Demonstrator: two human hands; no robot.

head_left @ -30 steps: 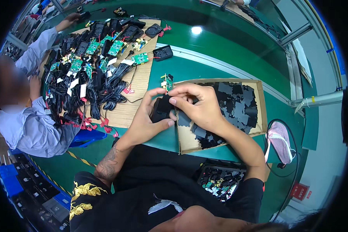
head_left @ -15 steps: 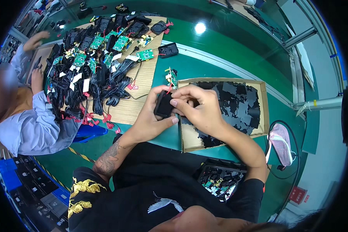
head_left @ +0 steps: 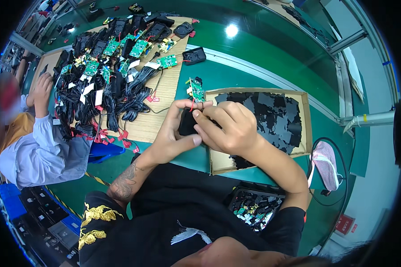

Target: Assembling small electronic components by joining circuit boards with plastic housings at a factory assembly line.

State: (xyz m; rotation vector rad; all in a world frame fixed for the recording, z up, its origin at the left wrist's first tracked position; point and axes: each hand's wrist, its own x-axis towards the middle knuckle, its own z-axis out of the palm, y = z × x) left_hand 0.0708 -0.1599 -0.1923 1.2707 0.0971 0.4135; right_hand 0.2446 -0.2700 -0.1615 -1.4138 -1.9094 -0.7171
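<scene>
My left hand (head_left: 165, 139) is wrapped round a small black plastic case (head_left: 188, 125), with its thumb along the near side. My right hand (head_left: 232, 128) is closed at the case's upper right corner, its fingertips pinched together; whatever they grip is hidden behind them. Red wires (head_left: 192, 106) run from the case's top edge to a green circuit board (head_left: 197, 91), which lies just beyond my fingers. Right beside and partly under my right hand is a shallow cardboard box (head_left: 304, 122) of thin black pieces (head_left: 272, 116).
A wooden board (head_left: 165, 95) at left carries a heap of black cables (head_left: 107, 98), cases and circuit boards. A co-worker's hand (head_left: 43, 88) is beyond it. By my lap is a black bin (head_left: 254, 207) of small parts; a pink mesh pouch (head_left: 324, 164) lies at right.
My right hand has shifted its fingers up to the case's top corner and now covers more of it. The circuit board has turned to show more of its green face. The co-worker's arms have moved.
</scene>
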